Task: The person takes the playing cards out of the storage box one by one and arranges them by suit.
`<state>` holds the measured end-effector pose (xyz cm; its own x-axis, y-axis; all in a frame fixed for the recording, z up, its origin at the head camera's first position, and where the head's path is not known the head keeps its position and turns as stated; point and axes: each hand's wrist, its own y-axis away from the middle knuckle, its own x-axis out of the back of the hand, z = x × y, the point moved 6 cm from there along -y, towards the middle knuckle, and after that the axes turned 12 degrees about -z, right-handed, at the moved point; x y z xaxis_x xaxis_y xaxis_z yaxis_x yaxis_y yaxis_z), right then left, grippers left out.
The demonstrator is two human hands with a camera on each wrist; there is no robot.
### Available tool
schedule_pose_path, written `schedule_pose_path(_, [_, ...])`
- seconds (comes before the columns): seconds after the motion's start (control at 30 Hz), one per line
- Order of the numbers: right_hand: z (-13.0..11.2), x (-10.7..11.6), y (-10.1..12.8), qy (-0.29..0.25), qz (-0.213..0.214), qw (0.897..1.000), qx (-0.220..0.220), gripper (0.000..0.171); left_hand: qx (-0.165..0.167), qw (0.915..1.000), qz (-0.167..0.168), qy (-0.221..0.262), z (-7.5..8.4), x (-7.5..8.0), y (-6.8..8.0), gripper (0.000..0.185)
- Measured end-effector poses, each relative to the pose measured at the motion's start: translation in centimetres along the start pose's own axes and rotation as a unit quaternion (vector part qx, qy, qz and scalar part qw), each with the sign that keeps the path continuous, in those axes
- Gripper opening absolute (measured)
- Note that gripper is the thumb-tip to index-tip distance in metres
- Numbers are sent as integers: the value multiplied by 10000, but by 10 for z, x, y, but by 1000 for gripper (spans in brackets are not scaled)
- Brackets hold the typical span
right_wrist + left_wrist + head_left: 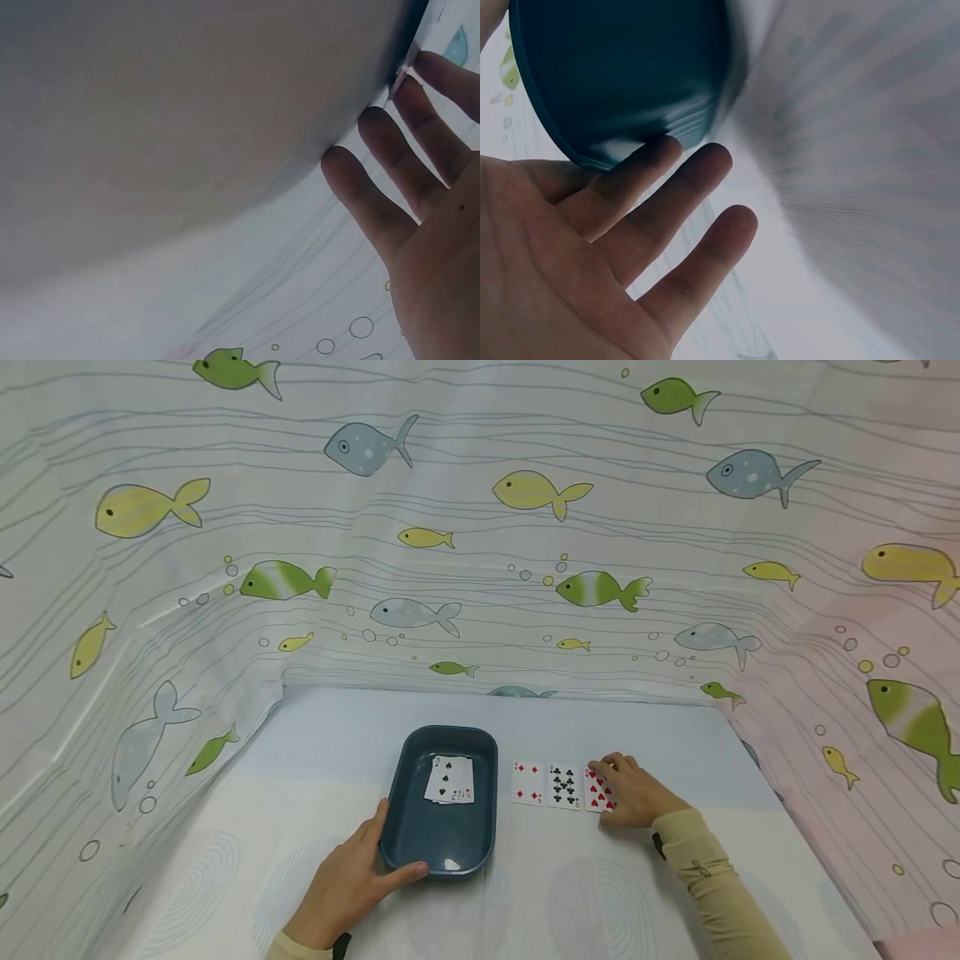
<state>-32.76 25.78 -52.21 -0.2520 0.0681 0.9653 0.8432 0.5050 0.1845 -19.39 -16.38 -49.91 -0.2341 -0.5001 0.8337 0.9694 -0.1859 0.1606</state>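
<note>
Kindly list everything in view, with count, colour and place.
table: one, pale, at the centre
tray: one, dark blue, on the table
cards in pile: count unclear, white, inside the tray
cards in row: three, white, right of the tray
fish cloth: count unclear, mostly white, around the table
sleeves: two, beige, at lower edge
wrist straps: two, black, beside the sleeves
left hand: one, bare, touching the tray
right hand: one, bare, touching the rightmost card

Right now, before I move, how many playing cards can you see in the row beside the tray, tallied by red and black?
Red: 2, the diamonds card and the hearts card, which the right hand partly covers
Black: 1, the clubs card
Total: 3
</note>
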Motion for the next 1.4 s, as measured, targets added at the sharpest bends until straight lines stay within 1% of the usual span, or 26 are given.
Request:
schedule_pose_path(0.17, [-1, 0, 2, -59, -59, 10000, -14, 87, -10, 10000, 16, 2, 0, 0, 0, 122])
schedule_pose_path(0.6, [-2, 1, 1, -167, -41, 9998, -76, 87, -22, 10000, 47, 18, -1, 0, 0, 122])
schedule_pose_path(0.8, [-6, 4, -1, -312, 90, 9994, -141, 81, -76, 9999, 80, 23, -2, 0, 0, 121])
schedule_pose_path(1.0, [-14, 9, -8, -586, 478, 9971, 92, 75, -55, 10000, 40, 56, -2, -1, 0, 121])
schedule_pose_path(1.13, [-19, 10, -14, -766, 574, 9952, 215, 72, -54, 10000, 21, 59, -1, -1, 0, 120])
schedule_pose_path(1.3, [-30, 14, -19, -856, 741, 9924, 479, 68, -101, 9999, 59, 91, -1, -1, 2, 119])
schedule_pose_path(1.4, [-37, 17, -21, -941, 808, 9909, 519, 67, -116, 9998, 86, 97, -2, -1, 2, 118])
